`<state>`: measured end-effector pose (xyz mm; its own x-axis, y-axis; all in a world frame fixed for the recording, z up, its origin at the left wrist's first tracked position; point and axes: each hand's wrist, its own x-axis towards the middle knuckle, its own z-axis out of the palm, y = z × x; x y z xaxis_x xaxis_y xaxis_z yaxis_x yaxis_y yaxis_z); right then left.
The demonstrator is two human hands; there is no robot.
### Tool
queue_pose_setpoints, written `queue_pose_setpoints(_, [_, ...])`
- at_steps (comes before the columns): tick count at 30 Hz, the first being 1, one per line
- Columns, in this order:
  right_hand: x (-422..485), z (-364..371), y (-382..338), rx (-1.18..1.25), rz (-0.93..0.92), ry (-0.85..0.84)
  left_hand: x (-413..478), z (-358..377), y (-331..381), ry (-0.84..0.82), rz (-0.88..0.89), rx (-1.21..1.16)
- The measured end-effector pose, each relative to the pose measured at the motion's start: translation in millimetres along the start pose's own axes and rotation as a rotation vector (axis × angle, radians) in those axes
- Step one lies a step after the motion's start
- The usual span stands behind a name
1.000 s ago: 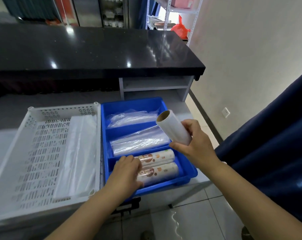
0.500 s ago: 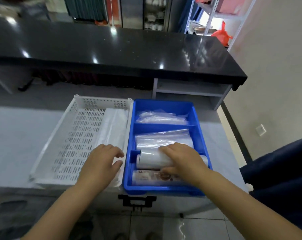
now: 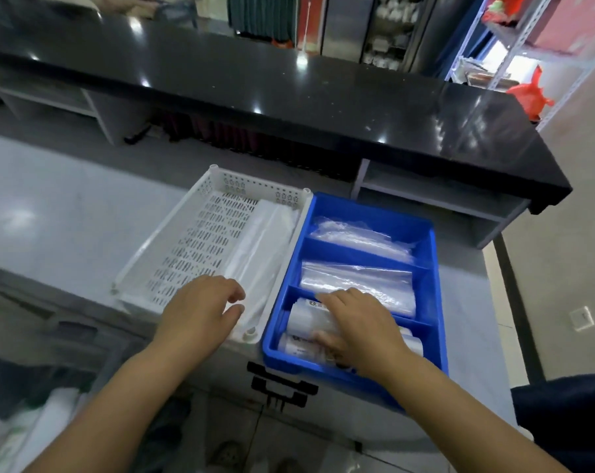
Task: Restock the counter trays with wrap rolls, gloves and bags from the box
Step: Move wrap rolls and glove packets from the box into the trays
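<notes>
On counter [image 3: 67,216]: white tray [image 3: 159,247] and blue tray [image 3: 374,213] side by side, long walls touching, both at the near edge.
White tray: perforated floor; plastic stack [image 3: 258,247], pale and translucent, lies flat along its right side, against the wall shared with the blue tray.
Blue tray: three compartments, far to near.
Far compartment: far bags [image 3: 357,238], clear, lying flat.
Middle compartment: mid bags [image 3: 357,281], clear, lying flat across the full width.
Near compartment: two wrap rolls lying crosswise, touching; top roll [image 3: 306,319] on the far side, lower roll [image 3: 296,344] against the near wall. Printed labels partly visible, unreadable.
Right hand [image 3: 361,329]: palm down over the top roll, fingers curled over its far side, thumb on its near side; clasps the roll. The roll sits inside the compartment; its right end is hidden by the hand.
Left hand [image 3: 197,312]: palm down over the near right corner of the white tray, fingers loosely bent and apart, nothing in them. Contact with the plastic stack: cannot tell.
Under counter edge: black handle [image 3: 282,387], just below the blue tray.
Behind trays: black top [image 3: 289,97], glossy and raised, with open grey shelves beneath.
Far right: red bag [image 3: 528,97] by a metal rack; socket [image 3: 581,318] low on the wall.
Focus: slight motion blur at the edges of the view.
</notes>
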<state>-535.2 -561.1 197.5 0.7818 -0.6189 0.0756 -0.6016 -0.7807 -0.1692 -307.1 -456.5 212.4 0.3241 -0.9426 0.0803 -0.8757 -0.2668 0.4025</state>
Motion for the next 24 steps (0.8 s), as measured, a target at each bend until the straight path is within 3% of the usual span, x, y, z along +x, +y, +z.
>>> queue_pose_setpoints(5, [39.9, -13.2, -44.8, 0.04, -0.146, 0.04, -30.2, -31.3, -30.1, 0.103, -0.126, 0.113])
queue_pose_setpoints(9, [70.8, -11.9, -102.1, -0.063, -0.335, 0.038, -67.5, -62.6, -71.2, 0.146, -0.21, 0.22])
queue_pose_setpoints(16, [112.7, 11.5, -221.2, -0.049, -0.601, -0.049, -150.6, -116.4, -172.3, 0.275, -0.521, 0.242])
queue_pose_setpoints(24, [139.5, 78.8, -364.2, 0.018, -0.742, -0.191, -252.7, -139.5, -307.6, 0.236, -0.809, 0.212])
